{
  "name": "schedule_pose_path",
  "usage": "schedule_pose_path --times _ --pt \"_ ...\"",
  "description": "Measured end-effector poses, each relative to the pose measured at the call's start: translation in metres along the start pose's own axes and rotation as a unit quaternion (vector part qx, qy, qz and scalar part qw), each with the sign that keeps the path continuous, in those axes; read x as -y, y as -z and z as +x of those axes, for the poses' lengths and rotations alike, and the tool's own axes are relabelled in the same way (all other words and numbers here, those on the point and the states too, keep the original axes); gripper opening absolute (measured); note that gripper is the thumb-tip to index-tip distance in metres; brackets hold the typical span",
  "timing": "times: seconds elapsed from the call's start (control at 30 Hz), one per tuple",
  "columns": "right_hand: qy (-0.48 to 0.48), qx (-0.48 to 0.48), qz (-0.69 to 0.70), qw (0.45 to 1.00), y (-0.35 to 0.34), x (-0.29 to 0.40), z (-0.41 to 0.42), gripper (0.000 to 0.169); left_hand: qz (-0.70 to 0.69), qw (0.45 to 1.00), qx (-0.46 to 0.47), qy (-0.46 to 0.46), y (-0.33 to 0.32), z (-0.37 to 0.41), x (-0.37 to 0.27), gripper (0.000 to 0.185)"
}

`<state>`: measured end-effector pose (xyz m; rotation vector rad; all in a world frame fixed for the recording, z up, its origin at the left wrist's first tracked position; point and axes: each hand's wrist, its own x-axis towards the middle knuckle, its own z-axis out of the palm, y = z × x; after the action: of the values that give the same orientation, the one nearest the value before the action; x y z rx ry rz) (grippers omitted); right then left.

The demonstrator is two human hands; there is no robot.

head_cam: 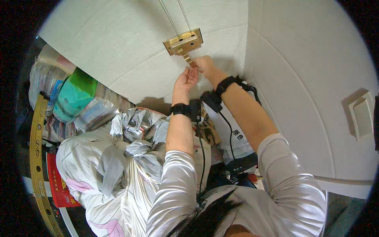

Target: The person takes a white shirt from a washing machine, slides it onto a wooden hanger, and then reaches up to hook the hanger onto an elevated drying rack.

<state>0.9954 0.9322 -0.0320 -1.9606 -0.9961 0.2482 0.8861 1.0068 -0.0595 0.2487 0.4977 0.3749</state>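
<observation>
A gold-coloured hand-crank winch is fixed to the white wall, with two thin cables running up from it. Its crank arm slants down and to the right. My right hand is closed around the lower end of that arm, partly hiding the grip. Just to the left, my left hand has its palm turned up and its fingertips at the same end; whether they grip it is hidden. Both wrists wear black straps with dark modules and cords.
A large tied cloth bundle lies at the left below my arms. Beyond it are plastic-wrapped stacks and a green-teal bag. A gold perforated rail curves along the left rim. At the right, a pale box-like fixture juts from the wall.
</observation>
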Motion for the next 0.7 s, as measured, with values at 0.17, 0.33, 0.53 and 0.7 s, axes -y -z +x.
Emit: schedule_pose_path --times 0.17,0.33,0.53,0.7 --pt "-0.112 -0.018 0.487 0.866 0.008 0.028 0.008 0.019 -0.098 0.992 0.049 0.055 -0.001 -0.002 -0.005 0.031" --pt "-0.010 -0.036 0.231 0.972 0.023 0.059 0.004 0.034 0.088 0.994 0.036 -0.047 -0.004 0.007 -0.002 0.028" --pt "-0.024 -0.033 0.004 0.999 0.042 0.106 -0.042 0.047 0.327 0.919 0.127 -0.179 0.023 -0.009 -0.011 0.023" --pt "-0.032 -0.062 -0.044 0.997 0.033 0.090 -0.021 0.054 0.137 0.978 0.072 -0.140 0.028 -0.005 -0.025 0.021"
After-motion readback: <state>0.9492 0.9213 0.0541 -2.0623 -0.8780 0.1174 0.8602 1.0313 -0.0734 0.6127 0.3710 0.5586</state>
